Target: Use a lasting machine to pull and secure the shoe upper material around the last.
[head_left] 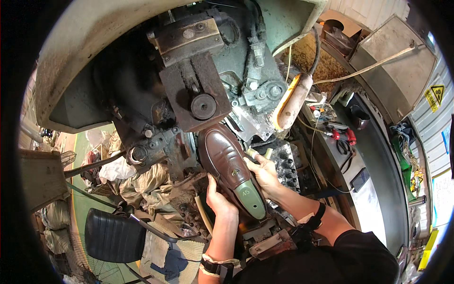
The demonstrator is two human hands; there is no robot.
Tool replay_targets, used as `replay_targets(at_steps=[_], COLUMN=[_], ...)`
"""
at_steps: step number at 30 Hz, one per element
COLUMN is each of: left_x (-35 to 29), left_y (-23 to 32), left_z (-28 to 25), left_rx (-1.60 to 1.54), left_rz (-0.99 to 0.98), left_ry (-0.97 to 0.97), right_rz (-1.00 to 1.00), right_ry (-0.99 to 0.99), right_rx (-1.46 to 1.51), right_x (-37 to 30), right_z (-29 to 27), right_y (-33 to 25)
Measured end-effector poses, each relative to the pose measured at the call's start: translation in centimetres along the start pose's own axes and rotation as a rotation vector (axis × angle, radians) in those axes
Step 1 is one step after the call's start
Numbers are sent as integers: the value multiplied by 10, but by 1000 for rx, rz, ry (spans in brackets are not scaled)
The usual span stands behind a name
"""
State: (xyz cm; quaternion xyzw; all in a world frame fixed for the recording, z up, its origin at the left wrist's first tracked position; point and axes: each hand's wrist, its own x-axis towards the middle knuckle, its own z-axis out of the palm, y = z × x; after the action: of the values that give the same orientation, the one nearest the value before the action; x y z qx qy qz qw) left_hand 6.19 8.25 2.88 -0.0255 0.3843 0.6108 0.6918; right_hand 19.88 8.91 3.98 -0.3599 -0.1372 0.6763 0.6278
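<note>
Both forearms rose from the lower edge and converged on one brown leather loafer point(218, 151), held vamp upward between the fingers of the two hands. The left hand point(221, 201) came up nearly straight, its thumb laid along the loafer's left flank; its fingers were closed about that side, mostly hidden beneath it. The right hand point(265, 176) slanted in from the lower right, its fingers clamped on the opposite flank. One black strap point(316, 217) circled the right forearm.

Between the hands, one green shoe last point(250, 196) with one visible hole filled the heel end. Beyond the fingers, the toe lay near one dark metal block point(175, 94) bearing one round knob point(204, 107); whether they touched could not be told. Well right of the fingers, one surface point(371, 203) carried one phone point(359, 180) and one red tool point(347, 136). Lower left of them stood one black-backed chair point(115, 235).
</note>
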Motion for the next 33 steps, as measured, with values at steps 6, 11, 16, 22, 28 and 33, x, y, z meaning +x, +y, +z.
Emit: replay_targets(at_steps=[6, 11, 16, 22, 28, 33], left_x=[-5, -3, -1, 24, 30, 30], left_y=[3, 4, 4, -8, -7, 18], left_z=[7, 3, 7, -14, -20, -43], left_rx=[-9, -37, -59, 37, 67, 197], left_rz=[-15, -31, -60, 147, 177, 81], left_ry=[16, -13, -15, -2, -7, -14], right_rz=[14, 20, 10, -39, -28, 43], right_ry=[13, 31, 49, 31, 15, 35], right_rx=[46, 52, 36, 27, 102, -45], right_x=[0, 2, 3, 14, 22, 20], right_z=[3, -1, -1, -2, -8, -31], right_y=[-1, 2, 1, 8, 14, 2])
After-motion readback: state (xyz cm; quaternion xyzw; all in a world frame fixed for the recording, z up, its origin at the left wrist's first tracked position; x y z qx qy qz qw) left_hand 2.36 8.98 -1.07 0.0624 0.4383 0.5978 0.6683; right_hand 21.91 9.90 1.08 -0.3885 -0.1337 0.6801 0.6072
